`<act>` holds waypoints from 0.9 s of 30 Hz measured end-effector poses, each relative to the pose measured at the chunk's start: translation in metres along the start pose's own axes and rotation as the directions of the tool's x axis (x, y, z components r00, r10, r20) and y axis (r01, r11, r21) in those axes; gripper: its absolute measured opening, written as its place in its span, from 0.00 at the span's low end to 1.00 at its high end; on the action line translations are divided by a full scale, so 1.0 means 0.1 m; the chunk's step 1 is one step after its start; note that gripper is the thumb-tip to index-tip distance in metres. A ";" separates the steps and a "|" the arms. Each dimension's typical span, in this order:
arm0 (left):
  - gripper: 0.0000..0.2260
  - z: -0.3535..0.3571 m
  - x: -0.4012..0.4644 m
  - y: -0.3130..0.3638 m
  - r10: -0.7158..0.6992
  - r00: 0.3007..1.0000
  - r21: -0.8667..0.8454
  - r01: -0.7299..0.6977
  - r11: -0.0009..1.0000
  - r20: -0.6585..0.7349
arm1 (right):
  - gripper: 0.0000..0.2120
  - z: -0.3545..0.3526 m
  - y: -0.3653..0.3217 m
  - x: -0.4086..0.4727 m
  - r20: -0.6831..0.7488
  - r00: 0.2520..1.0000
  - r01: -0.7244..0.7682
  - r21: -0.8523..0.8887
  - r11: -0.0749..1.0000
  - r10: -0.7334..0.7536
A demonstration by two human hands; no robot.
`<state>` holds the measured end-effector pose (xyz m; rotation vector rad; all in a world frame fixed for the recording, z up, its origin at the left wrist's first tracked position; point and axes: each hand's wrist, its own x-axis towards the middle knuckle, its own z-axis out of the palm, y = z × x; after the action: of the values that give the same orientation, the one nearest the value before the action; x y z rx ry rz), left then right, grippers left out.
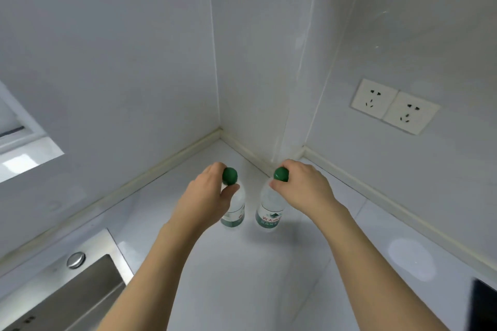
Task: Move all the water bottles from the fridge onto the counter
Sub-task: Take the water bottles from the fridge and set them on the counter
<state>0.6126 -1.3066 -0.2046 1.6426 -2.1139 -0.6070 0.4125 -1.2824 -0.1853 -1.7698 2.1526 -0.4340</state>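
Two bare forearms reach out from below toward the back corner of the counter (242, 263), and between them the pale surface runs up to the walls. Far to the left, at the counter's near left edge, sits a steel sink (67, 295) with a round metal knob (76, 260) on its rim.

Moving right, the left hand (207, 196) comes down over the left bottle (234, 209). Its fingers (215, 169) curl around the neck just under the green cap (229, 176), with the thumb pressed against the near side. That bottle looks upright and seems to stand on the counter close to the back corner, though its base is partly hidden by the hand.

Just beside it, with a narrow gap, stands the right bottle (269, 215), its green and white label facing me. The right hand (301, 185) pinches it at the top, fingers wrapped over its green cap (281, 174) and the thumb tip on the shoulder.

Further right, a double wall socket (394, 106) sits on the side wall, and a dark object (484, 306) cuts into the near right corner; I cannot tell what it is.

Both bottles appear to be at the setting-down stage. To do it well, I would say each base should sit flat before either grip loosens, and the hands should lift straight up so a cap is not dragged sideways and one bottle tipped into the other. The fridge is out of sight, so what remains is unclear.
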 end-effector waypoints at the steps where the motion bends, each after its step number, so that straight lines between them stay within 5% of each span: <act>1: 0.11 -0.03 0.10 -0.07 -0.007 1.000 0.006 0.007 1.000 0.001 | 0.08 0.03 -0.08 0.12 0.010 1.000 0.014 -0.006 1.000 -0.014; 27: 0.10 0.08 2.24 -1.20 -0.103 0.991 -0.054 0.099 0.994 -0.080 | 0.13 0.76 -0.99 2.92 0.152 0.954 0.289 -0.246 0.925 -0.258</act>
<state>0.6514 -1.5494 -0.2689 1.7249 -1.9516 -0.6063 0.4798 -1.5903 -0.2272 -2.1986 1.9617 -0.0998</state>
